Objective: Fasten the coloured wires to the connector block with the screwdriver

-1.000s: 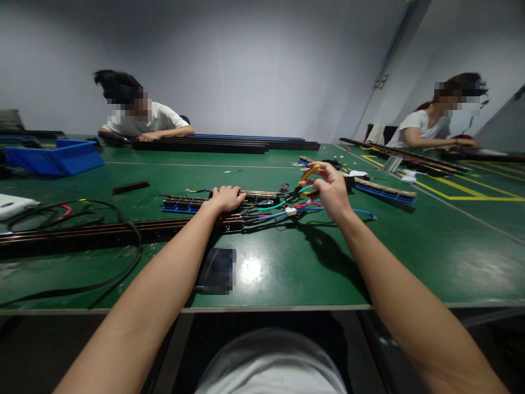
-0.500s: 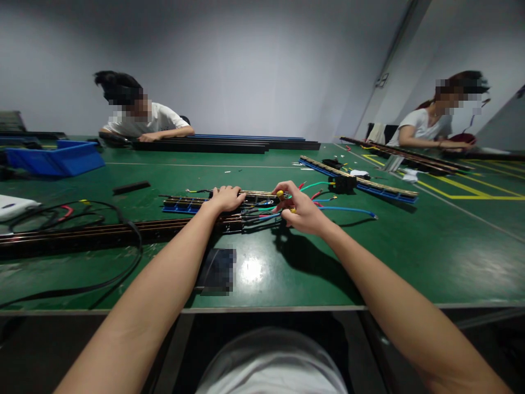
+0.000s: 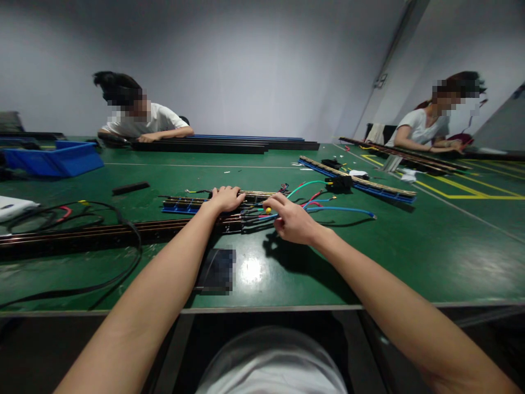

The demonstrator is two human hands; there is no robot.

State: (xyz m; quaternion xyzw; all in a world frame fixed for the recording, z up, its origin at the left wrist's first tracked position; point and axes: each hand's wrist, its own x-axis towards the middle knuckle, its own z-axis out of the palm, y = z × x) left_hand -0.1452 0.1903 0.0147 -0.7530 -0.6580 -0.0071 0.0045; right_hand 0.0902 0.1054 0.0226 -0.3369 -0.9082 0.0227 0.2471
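Observation:
My left hand [image 3: 227,198] lies curled over a short rail piece with a blue base [image 3: 184,204], pressing on it. Next to it runs a long dark rail [image 3: 102,234] across the green table [image 3: 410,246]. My right hand [image 3: 292,221] is closed in a pinch at the rail's end, fingers on a yellow-tipped wire [image 3: 267,210] among a bundle of coloured wires [image 3: 324,203], green, red and blue, that fans out to the right.
A black cable [image 3: 123,257] loops at left near a white object [image 3: 14,206]. A blue bin [image 3: 55,157] stands far left. Another blue-based rail [image 3: 361,183] lies at right. Long black rails [image 3: 229,145] lie at the back. Two other people sit behind the tables.
My right hand came down and left from a raised spot holding a yellow-handled tool to the wire ends at the rail. The left hand stayed put.

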